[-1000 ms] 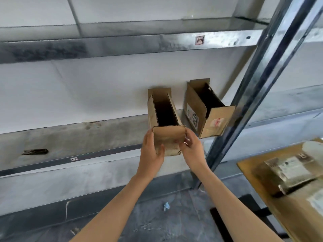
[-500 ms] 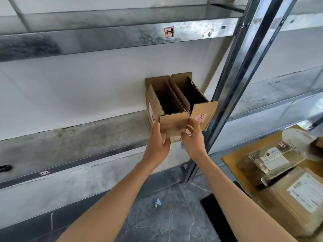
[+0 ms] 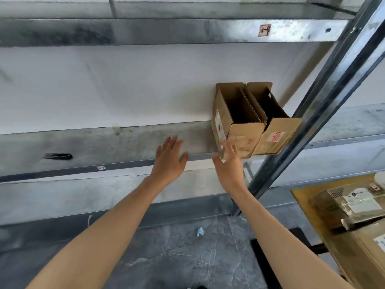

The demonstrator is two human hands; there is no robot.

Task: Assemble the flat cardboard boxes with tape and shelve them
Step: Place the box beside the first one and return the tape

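Hands spread, gripping nothing: left hand (image 3: 169, 157) hovers before the shelf (image 3: 100, 146), right hand (image 3: 228, 166) blurs against the cardboard box (image 3: 244, 137).

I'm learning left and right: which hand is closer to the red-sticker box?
Right. The right hand is just left of the box; the left hand is farther left.

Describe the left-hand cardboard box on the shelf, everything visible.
The left box is brown corrugated cardboard, narrow, open at the top, rear flap upright against the white wall. Its inside is dark; no contents show. A white label sits on its left side, red marks on its front. It stands on the metal shelf, touching the second box on its right. Blurred fingers of the right hand overlap its lower left corner; contact is unclear.
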